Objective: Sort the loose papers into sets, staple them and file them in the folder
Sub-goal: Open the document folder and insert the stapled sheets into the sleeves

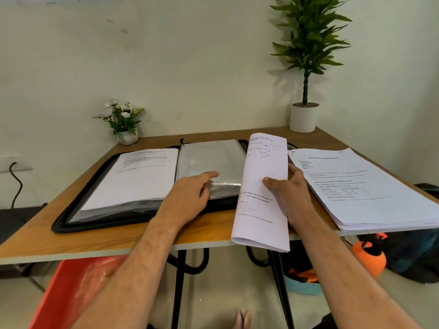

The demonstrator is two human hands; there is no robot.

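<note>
Right hand (291, 193) fingers (273, 182) pinching a folded paper set (261, 193) over the bench's (118, 241) front edge. Left hand (190, 198) fingers spread, forefinger on the open folder's (133, 181) clear sleeve (211, 160).

One head-worn camera looked forward and down from above the near edge of the table (114, 243), close over it, facing the wall behind. Its wide lens (the table's edges bowed) took in both forearms below, the floor under the table, and the wall above.
</note>
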